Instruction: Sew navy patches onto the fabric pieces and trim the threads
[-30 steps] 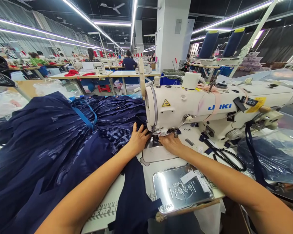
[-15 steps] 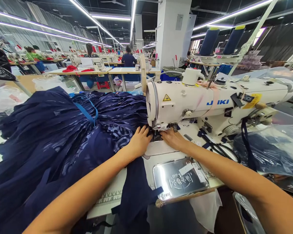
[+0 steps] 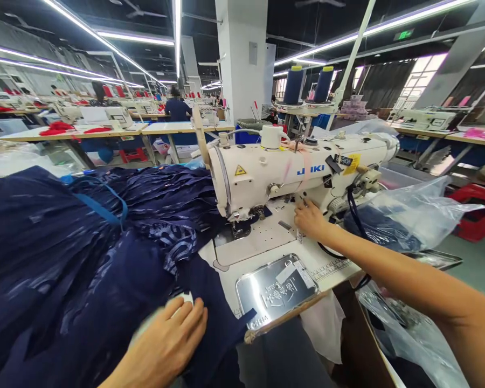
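Observation:
My left hand [image 3: 172,331] is low in front, its fingers curled together on navy fabric [image 3: 206,293] beside the machine table. A small white piece [image 3: 185,297] shows at its fingertips; its kind is unclear. My right hand [image 3: 310,220] reaches under the arm of the white sewing machine [image 3: 262,175], fingers bent down at the machine bed [image 3: 258,234]. What they hold, if anything, is hidden. A black loop [image 3: 331,253] shows partly beneath the right forearm. The presser foot [image 3: 239,229] has no hand at it. A large gathered navy garment pile [image 3: 64,258] fills the left side.
A blue strap [image 3: 99,209] ties the navy pile. A shiny metal tin lid [image 3: 277,291] lies at the table's front edge. Clear plastic bags [image 3: 404,210] stand at right, near a red stool [image 3: 475,210]. Thread cones [image 3: 293,86] rise behind the machine; a person [image 3: 178,108] sits farther back.
Both hands have left the presser foot. My left hand has come down toward me onto the navy fabric; my right hand has moved right along the bed. The view has turned right.

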